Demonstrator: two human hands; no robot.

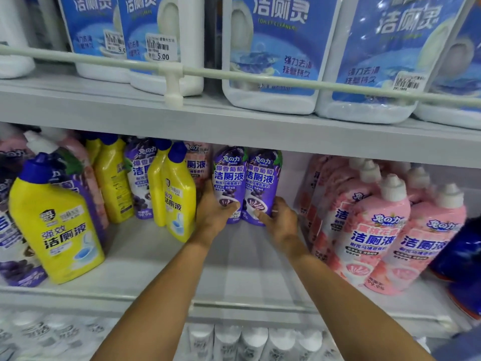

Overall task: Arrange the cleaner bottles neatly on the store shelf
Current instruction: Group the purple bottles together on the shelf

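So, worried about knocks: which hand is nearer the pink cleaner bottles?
Right. The right hand grips the right purple bottle, just left of the pink cleaner bottles; the left hand grips the left purple bottle, farther away.

Shelf bears yellow bottles, purple bottles, pink bottles.

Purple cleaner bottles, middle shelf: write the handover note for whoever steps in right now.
Left hand grips the left purple bottle low down; right hand grips the right purple bottle.
Both bottles stand upright, side by side, deep on the middle shelf.
Done: pink bottles stand grouped on the right.
To do: yellow bottles lean, mixed among other purple ones; probably sort and straighten them.
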